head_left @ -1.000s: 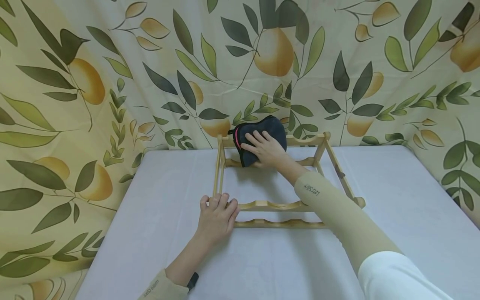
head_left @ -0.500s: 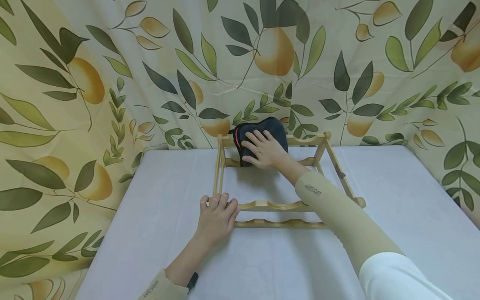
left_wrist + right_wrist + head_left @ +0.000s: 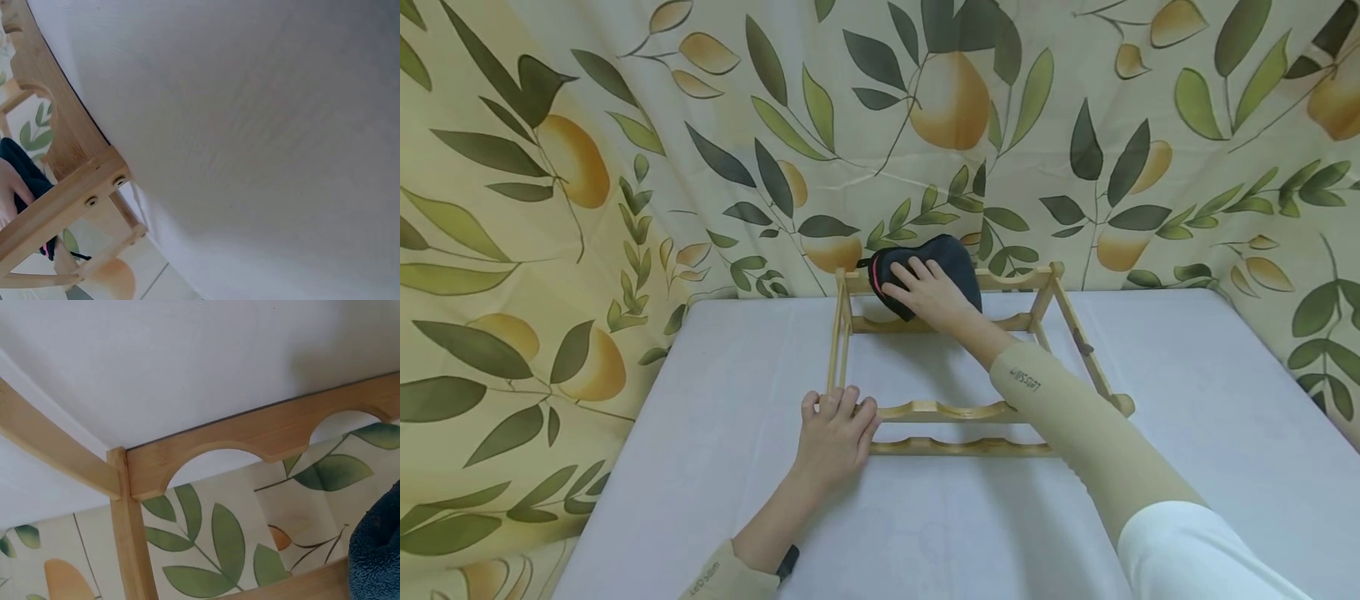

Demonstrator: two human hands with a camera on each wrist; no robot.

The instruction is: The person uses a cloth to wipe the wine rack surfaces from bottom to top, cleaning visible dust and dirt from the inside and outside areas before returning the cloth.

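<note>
A dark blue cloth with a pink stripe along its black edge and a small loop lies folded over the back left of a wooden rack. In the right wrist view the same cloth looks fuzzy. My right hand holds it against the back upper rail, fingers bent over its front; the thumb is hidden. My left hand grips the rack's front left corner, its fingertips over the top rail. Scalloped rails and two screw heads show on the rack in the left wrist view.
The rack stands on a table with a white cloth, close to its back edge. Behind and at the sides hangs a curtain printed with leaves and fruit. My right forearm crosses over the rack's right half.
My right hand and the cloth have shifted slightly right, and the cloth's lower edge has risen. The right thumb, visible before, is now out of sight. My left hand stays put.
</note>
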